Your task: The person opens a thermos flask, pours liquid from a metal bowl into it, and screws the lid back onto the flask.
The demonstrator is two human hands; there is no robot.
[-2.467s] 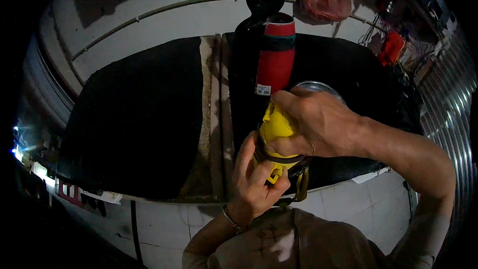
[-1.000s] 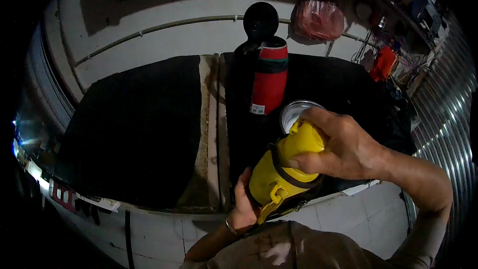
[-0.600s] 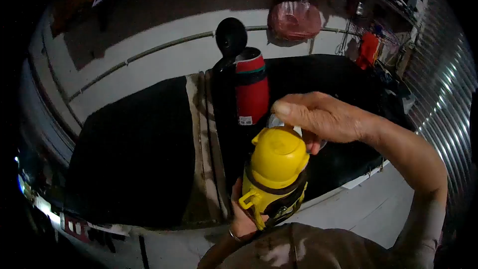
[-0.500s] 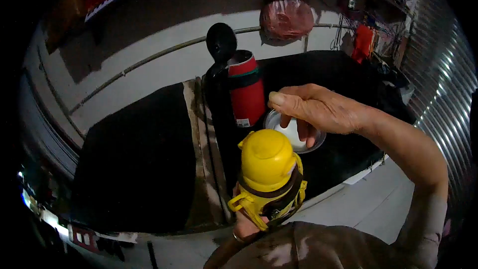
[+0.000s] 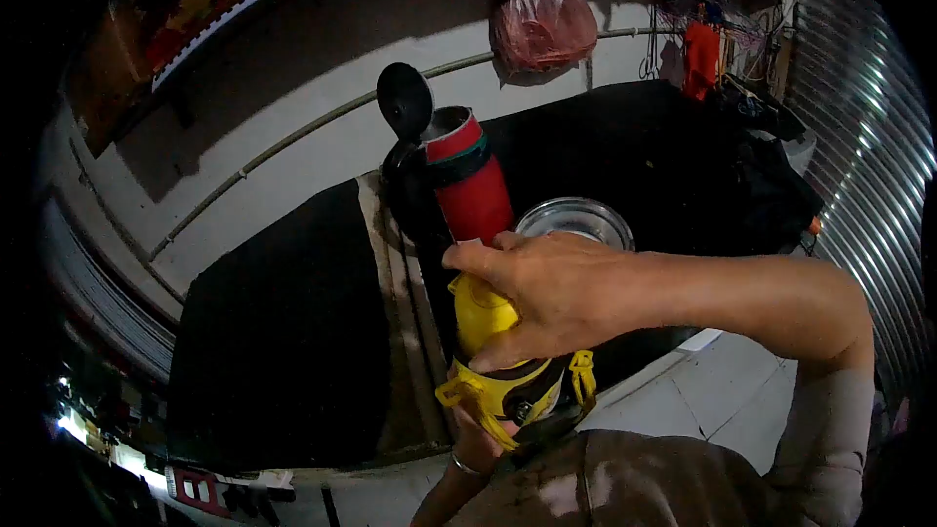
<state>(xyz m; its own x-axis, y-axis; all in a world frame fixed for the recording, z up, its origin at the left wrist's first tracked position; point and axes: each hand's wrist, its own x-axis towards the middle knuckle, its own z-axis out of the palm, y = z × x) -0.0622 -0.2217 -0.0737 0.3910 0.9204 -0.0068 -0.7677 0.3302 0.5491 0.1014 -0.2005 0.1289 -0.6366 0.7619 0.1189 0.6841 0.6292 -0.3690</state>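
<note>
A yellow bottle [image 5: 478, 317] with a dark band and yellow strap loops stands upright close to my body. My left hand [image 5: 475, 441] is wrapped round its lower part, partly hidden behind it. Over the bottle's rounded yellow top, my right hand [image 5: 547, 295] is closed, thumb and fingers on either side. Just beyond, a round metal dish [image 5: 613, 224] lies on the black surface, partly covered by my right hand. A red cylinder [image 5: 475, 200] with a dark band and an open top stands behind the bottle, its black round lid [image 5: 405, 101] raised.
The black-covered table [image 5: 283, 332] has a pale strip [image 5: 390, 283] running across it. A pink plastic bag [image 5: 545, 31] hangs on the back wall near a pipe. At the right are a red item [image 5: 701, 60], cables, dark bags and a corrugated metal sheet [image 5: 869, 156].
My right hand was raised off the yellow top half a second ago and has come down onto it. The view has turned, shifting the cylinder and bag left.
</note>
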